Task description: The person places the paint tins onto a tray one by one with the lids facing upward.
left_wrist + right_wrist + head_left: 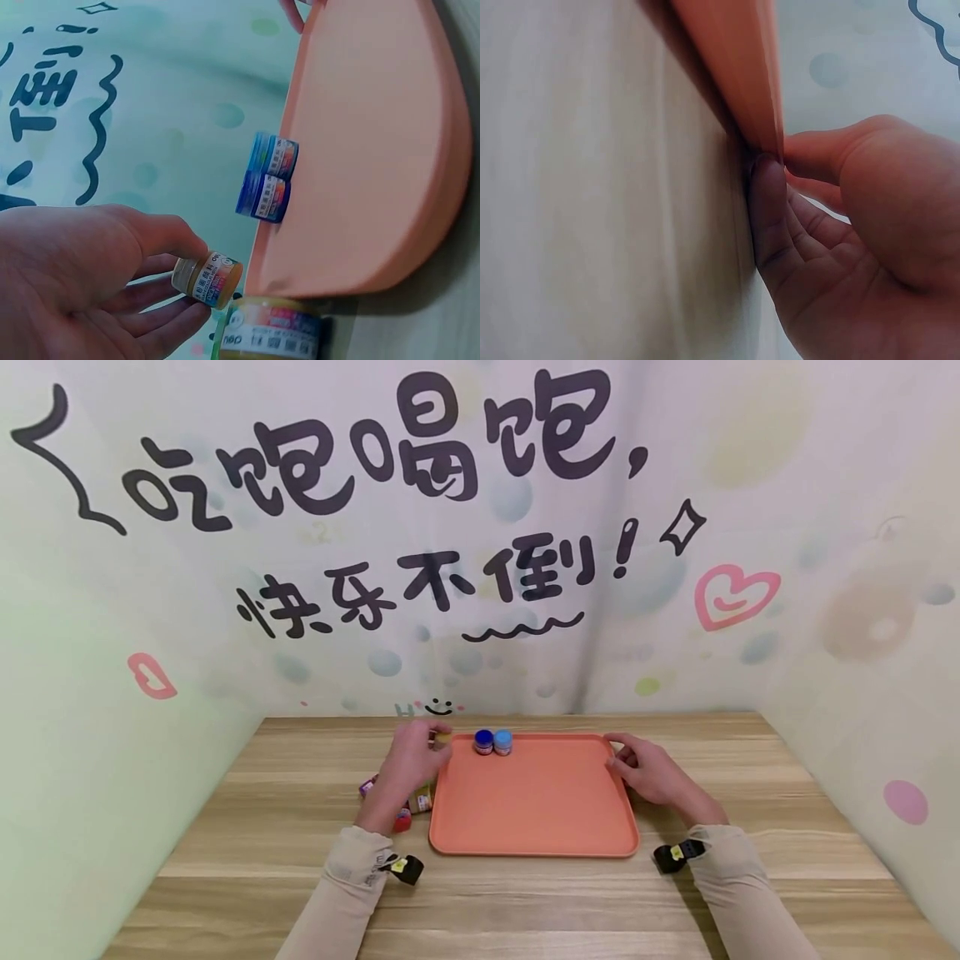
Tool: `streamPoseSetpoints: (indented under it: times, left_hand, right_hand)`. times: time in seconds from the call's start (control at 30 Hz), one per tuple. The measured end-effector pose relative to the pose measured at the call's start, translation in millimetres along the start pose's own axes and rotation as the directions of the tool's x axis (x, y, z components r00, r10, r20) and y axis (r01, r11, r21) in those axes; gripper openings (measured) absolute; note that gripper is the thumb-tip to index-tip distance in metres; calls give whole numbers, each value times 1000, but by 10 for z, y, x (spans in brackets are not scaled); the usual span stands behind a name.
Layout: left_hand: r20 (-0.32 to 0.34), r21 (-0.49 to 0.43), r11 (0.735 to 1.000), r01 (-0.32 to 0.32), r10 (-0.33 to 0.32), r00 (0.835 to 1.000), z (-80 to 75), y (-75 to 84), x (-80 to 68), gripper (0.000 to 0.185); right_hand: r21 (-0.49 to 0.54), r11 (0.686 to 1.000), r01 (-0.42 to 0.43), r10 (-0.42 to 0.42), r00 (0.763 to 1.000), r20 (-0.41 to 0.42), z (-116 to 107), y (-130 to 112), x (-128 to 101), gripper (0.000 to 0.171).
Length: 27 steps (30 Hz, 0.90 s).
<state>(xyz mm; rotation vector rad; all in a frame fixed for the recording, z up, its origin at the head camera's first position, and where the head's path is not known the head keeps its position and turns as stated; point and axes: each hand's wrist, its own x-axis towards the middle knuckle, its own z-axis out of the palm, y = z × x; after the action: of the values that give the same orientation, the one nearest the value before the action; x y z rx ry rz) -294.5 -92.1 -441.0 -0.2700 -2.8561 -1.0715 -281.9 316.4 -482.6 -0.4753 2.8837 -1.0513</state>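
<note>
1. L hand (411, 760) clamped, thumb + fingers, on small yellow-gold round jar (207, 280), by tray's far-left corner.
2. R hand (654, 772) pinches rim of flat orange rectangular tray (536, 802); a tug there could prob. topple dark-blue round jar (483, 743) & light-blue round jar (502, 743), right of L hand.
3. Light hold: jar may slip.
4. In the way: raised rim; gold-brown jar (422, 799) + red-topped jar (402, 821) nearer the wearer than L hand.
</note>
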Motion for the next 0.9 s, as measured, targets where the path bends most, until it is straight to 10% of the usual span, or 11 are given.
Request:
streamPoseSetpoints:
  times: [0.9]
  left_hand:
    - [-66, -9, 984, -178, 177, 982, 232, 263, 89, 20]
  right_hand:
    - [-10, 1000, 5, -5, 1000, 3, -10, 11, 12, 49]
